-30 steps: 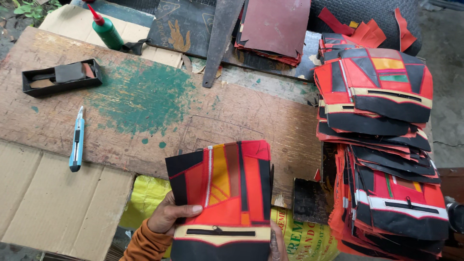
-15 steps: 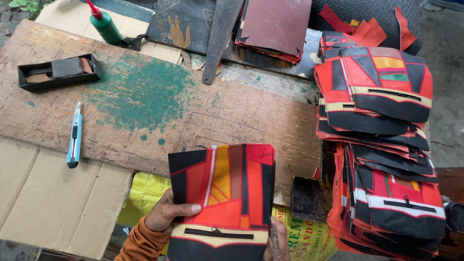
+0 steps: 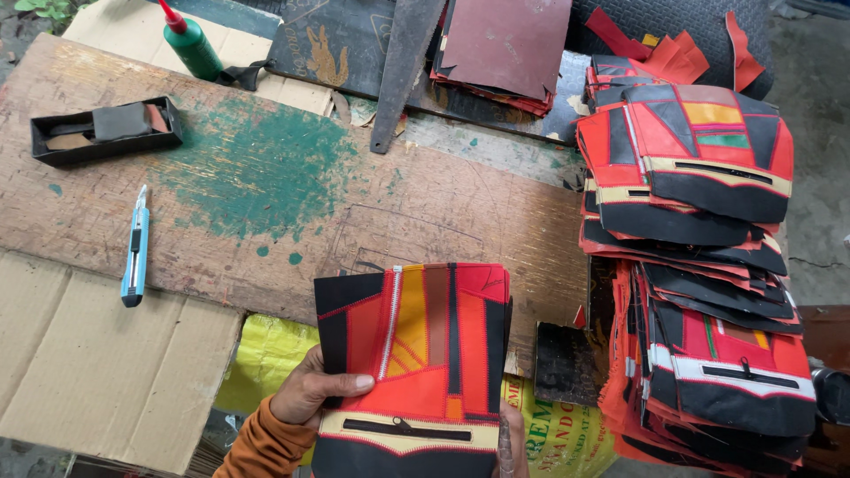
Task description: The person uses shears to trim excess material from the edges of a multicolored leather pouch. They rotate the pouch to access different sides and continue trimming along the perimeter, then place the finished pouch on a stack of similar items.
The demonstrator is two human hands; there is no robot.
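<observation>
My left hand point(image 3: 312, 397) grips the left edge of a stitched fabric panel point(image 3: 416, 354) made of red, black, orange and yellow patches, with a cream band and a black zipper near its bottom. The thumb lies across the panel's front. Only the fingertips of my right hand point(image 3: 507, 435) show at the panel's lower right edge, holding it from behind. The panel is held flat above the near edge of the worn wooden board point(image 3: 266, 204).
Two tall stacks of similar red and black panels point(image 3: 699, 257) fill the right side. A blue utility knife point(image 3: 134, 258) lies at the left, a black tray point(image 3: 104, 129) and a green glue bottle point(image 3: 191, 42) farther back. Dark red sheets point(image 3: 505, 49) and cardboard point(image 3: 97, 363) surround the board.
The panel and both hands have shifted slightly lower and toward me in the view. Nothing else on the board has moved.
</observation>
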